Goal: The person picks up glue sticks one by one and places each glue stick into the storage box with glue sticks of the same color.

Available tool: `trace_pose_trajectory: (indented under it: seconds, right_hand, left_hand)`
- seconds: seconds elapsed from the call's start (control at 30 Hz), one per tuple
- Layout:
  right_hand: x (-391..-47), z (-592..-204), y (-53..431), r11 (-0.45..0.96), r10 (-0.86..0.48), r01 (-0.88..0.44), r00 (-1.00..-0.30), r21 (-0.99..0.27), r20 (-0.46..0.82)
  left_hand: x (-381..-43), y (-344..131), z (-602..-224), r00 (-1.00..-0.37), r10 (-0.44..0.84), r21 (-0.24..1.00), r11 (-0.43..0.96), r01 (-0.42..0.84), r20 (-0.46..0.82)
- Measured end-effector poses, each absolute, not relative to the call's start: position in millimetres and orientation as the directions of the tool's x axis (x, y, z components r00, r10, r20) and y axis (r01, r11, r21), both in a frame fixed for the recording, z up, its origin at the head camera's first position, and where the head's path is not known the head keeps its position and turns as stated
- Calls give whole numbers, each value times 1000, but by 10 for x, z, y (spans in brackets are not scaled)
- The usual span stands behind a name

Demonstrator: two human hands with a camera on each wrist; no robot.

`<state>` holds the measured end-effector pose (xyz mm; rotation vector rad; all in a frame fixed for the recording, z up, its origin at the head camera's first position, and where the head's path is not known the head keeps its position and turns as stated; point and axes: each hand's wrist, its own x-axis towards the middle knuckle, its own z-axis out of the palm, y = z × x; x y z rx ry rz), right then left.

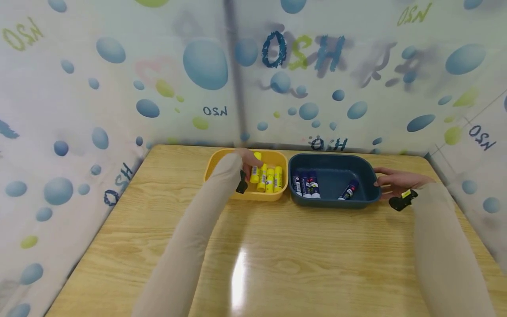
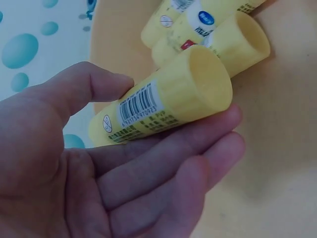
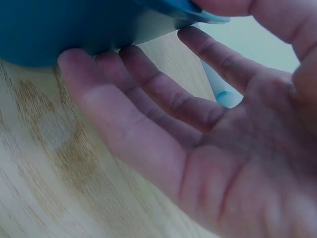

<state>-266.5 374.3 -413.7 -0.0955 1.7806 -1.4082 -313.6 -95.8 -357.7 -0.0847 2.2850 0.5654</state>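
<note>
My left hand is over the yellow basket and holds a yellow glue stick between thumb and fingers. In the left wrist view its barcode label faces up and its hollow end points away from the palm. Several other yellow glue sticks lie side by side in that basket. My right hand is at the right end of the dark blue basket. Its extended fingertips touch the basket's outer wall, with the thumb near the rim. Several dark blue glue sticks lie inside.
Both baskets stand close together at the back of a wooden table. In the blue basket, one glue stick lies apart on the right. A curtain with blue and green spots hangs behind the table and along its sides.
</note>
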Motion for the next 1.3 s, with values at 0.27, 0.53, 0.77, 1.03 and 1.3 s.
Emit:
trace_pose_trajectory:
  seconds: [0.27, 0.53, 0.77, 1.03, 1.3]
  right_hand:
    - [-2607, -4074, 3620, 383, -406, 477, -682, -791, -608]
    - [-2610, -4063, 3642, 364, -424, 488, -672, -793, -608]
    - [-2606, -4047, 3618, 357, -427, 494, -669, -793, -608]
    - [-2607, -4049, 3624, 364, -421, 488, -673, -793, -608]
    - [-2597, -4057, 3631, 360, -412, 499, -673, -788, -614]
  left_hand:
    - [-3469, -951, -4018, -575, 50, 339, 848, -407, -816]
    - [-4090, -1115, -4780, -438, 73, 226, 924, -309, -896]
    - [-4510, -1215, -5216, -419, 79, 180, 962, -207, -904]
    - [-3474, -969, -3833, -501, 34, 178, 954, -242, -865]
    - [-3219, -952, -3504, -554, 84, 213, 962, -173, -828]
